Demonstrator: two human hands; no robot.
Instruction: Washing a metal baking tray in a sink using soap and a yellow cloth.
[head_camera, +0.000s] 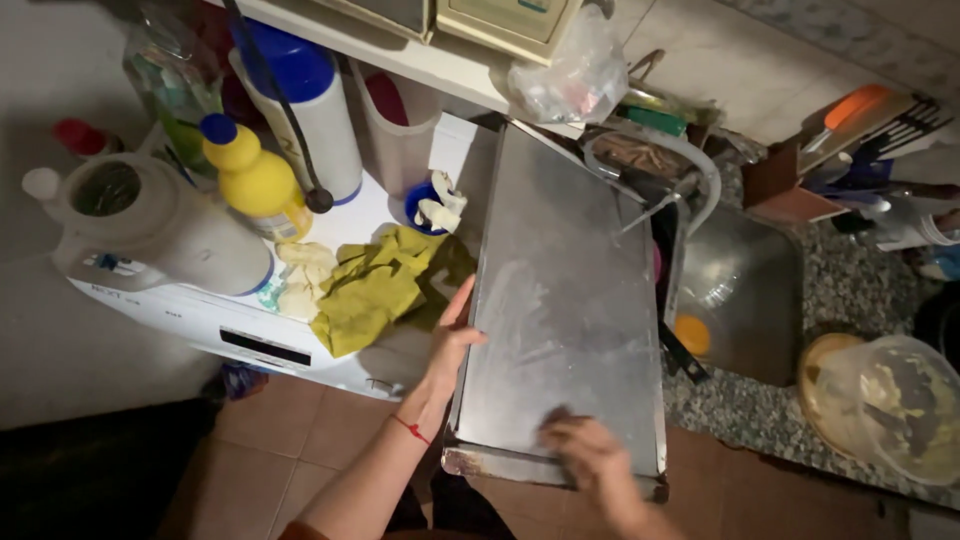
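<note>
Dull grey metal fills the middle of my view: a large rectangular baking tray (565, 310) lying bottom-up, its near end jutting past the counter edge toward me and its far end reaching to the shelf at the back. My left hand (452, 345) is flat against the tray's left rim, fingers straight and thumb on the metal, steadying it rather than closing round it. A thin red string (411, 430) circles that wrist. My right hand (590, 455) is blurred, resting on the near right part of the tray's surface; I cannot tell whether it is pressed flat or curled round something.

Left of the tray, on the top of a white appliance (250, 335), lies a crumpled yellow-green cloth (375, 285), just beside my left hand. Behind it stand a yellow bottle with a blue cap (250, 175), a tall white bottle with a blue lid (310, 100) and a white kettle-like jug (150, 225). Right of the tray is a steel sink (745, 290) set in a speckled stone counter (850, 300), and on that counter, near the right edge, a bowl under a clear plastic cover (890, 405).
</note>
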